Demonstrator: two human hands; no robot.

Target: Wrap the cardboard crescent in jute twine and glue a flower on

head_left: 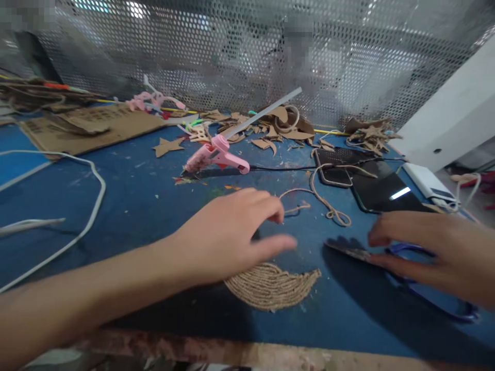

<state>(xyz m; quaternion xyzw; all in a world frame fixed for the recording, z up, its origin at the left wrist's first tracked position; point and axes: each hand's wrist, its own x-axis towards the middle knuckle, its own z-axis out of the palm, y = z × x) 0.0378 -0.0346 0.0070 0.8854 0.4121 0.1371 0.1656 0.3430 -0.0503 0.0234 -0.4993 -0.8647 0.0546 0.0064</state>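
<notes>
My left hand (240,234) hovers over the blue tabletop, thumb stretched out and fingers loosely bent, with nothing between them. Partly beneath it lies a crescent-shaped piece covered in rows of brown twine (273,288); its left end is hidden by the hand. On the right, my right hand (441,252) is over a pair of scissors with blue handles (415,251), blades pointing left. Its thumb overlaps the scissors near the pivot, with a gap between thumb and fingers; whether it touches them is unclear. A loose length of twine (315,180) curls beyond both hands.
A pink glue gun (220,154) with a glue stick lies behind the hands, its black cord running right. Two dark phones (382,185) and a white power bank (429,183) sit at right. Cardboard scraps (266,129) line the perforated metal screen (240,56). A white cable (96,198) loops at left.
</notes>
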